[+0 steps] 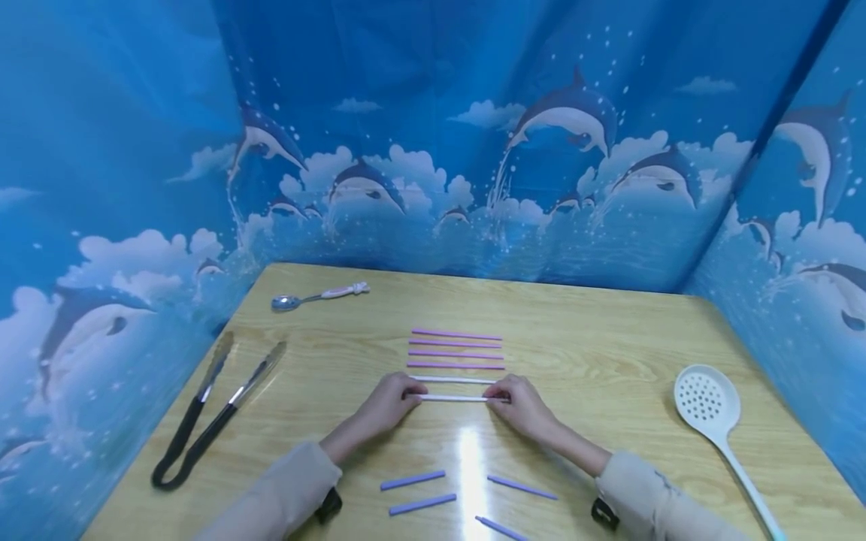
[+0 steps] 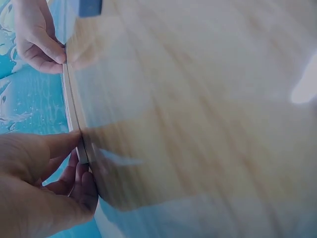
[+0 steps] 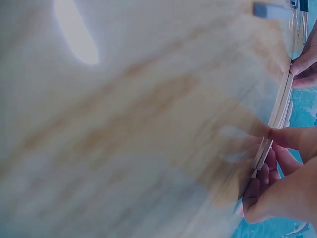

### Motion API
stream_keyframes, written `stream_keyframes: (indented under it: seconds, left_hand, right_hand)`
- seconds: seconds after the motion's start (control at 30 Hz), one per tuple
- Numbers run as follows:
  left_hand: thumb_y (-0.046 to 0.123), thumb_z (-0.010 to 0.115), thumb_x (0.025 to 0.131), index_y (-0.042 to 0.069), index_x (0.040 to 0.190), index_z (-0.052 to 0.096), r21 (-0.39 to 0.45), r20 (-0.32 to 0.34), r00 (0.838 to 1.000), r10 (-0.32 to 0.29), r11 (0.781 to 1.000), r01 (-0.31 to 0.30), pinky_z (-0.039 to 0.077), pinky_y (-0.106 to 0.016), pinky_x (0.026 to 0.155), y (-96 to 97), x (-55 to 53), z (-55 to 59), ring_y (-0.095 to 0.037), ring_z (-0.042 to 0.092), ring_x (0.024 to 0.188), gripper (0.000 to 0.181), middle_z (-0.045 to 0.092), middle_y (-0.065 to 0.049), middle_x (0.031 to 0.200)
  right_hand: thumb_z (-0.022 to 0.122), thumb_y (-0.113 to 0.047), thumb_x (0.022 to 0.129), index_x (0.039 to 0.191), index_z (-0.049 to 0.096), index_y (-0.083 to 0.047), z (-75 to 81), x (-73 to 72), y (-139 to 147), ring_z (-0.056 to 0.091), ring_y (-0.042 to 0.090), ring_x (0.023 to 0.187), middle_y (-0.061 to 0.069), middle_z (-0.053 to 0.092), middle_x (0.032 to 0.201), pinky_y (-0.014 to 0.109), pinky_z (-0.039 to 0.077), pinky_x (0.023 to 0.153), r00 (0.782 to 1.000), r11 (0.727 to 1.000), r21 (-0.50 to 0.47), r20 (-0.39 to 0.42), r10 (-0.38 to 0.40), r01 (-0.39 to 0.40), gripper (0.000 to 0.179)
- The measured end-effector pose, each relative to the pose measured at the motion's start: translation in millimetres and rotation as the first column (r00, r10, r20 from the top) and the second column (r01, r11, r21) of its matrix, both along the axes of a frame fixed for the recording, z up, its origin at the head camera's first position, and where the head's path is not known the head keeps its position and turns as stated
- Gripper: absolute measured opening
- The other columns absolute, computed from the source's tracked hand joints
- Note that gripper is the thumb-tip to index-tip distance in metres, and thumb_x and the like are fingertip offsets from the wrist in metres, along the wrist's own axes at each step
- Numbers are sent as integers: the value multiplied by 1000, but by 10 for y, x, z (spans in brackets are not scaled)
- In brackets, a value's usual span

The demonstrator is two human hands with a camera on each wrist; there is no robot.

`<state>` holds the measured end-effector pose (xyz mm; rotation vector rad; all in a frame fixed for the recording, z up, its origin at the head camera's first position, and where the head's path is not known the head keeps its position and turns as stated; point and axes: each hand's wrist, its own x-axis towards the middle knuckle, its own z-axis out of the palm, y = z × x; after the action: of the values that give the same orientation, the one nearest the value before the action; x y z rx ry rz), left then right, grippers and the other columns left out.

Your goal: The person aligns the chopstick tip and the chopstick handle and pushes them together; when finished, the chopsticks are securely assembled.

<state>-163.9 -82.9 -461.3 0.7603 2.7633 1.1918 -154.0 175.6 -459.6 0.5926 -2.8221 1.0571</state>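
A thin white stick (image 1: 453,398) lies crosswise low over the table, pinched at its left end by my left hand (image 1: 394,398) and at its right end by my right hand (image 1: 519,406). Thumb and fingertips grip the stick (image 2: 73,104) close to the tabletop in the left wrist view. The right wrist view shows the right hand (image 3: 287,183) with its fingers bent around the near end. Just beyond lies a second white stick (image 1: 453,380), roughly parallel. Farther back, several pink-purple sticks (image 1: 456,366) form a row of parallel lines.
Nearer me lie several blue-violet sticks (image 1: 422,504), spread left and right. Black-handled tongs (image 1: 196,421) rest on the left, a spoon (image 1: 318,297) at the back left, and a white slotted skimmer (image 1: 707,406) on the right. Dolphin-print curtains (image 1: 419,135) surround the wooden table (image 1: 588,346).
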Motion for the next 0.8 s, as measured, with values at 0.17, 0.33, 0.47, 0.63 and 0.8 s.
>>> stream_keyframes:
  seconds: [0.17, 0.33, 0.47, 0.63, 0.8]
  left_hand:
    - [-3, 67, 82, -2, 93, 71, -15, -2, 1000, -3, 1000, 3, 48, -28, 71, -5, -15, -8, -22, 59, 79, 12, 68, -10, 86]
    - [-2, 67, 82, -3, 96, 70, -5, 14, 1000, -4, 1000, 4, 51, -33, 76, -5, -3, 13, -24, 61, 84, 14, 68, -12, 90]
    - [-1, 67, 83, -1, 99, 69, 7, 13, 1000, 26, 1000, -26, 51, -42, 83, -8, 28, 50, -26, 61, 89, 16, 68, -13, 95]
    - [0, 66, 84, 1, 100, 69, 27, 8, 1000, 24, 999, -24, 49, -44, 84, -4, 113, 104, -26, 60, 90, 17, 67, -11, 96]
    - [4, 64, 87, 1, 104, 68, 55, 98, 994, -50, 998, 44, 52, -33, 80, -33, 254, 130, -21, 61, 87, 18, 66, -9, 97]
  right_hand:
    - [71, -5, 80, 85, 72, -8, 18, -9, 12, 55, 17, 81, 0, 65, 82, 32, 44, 77, 1000, 1000, 5, 20, 4, -4, 6]
    - [71, -4, 80, 87, 72, -5, 50, 4, 27, 57, 19, 83, 3, 65, 85, 30, 48, 78, 998, 999, -33, 58, -8, 10, 7]
    - [70, -3, 81, 90, 71, -3, 80, 23, 31, 58, 17, 81, 3, 65, 86, 27, 51, 75, 997, 998, -51, 76, -31, 35, 9]
    - [69, -3, 81, 91, 71, -4, 131, 95, 55, 57, 14, 77, 2, 65, 85, 24, 50, 71, 996, 997, -63, 82, -46, 52, 9]
    - [69, -4, 82, 91, 70, -3, 197, 222, 116, 56, 9, 74, 0, 63, 83, 21, 51, 68, 991, 998, -67, 131, 13, -4, 9]
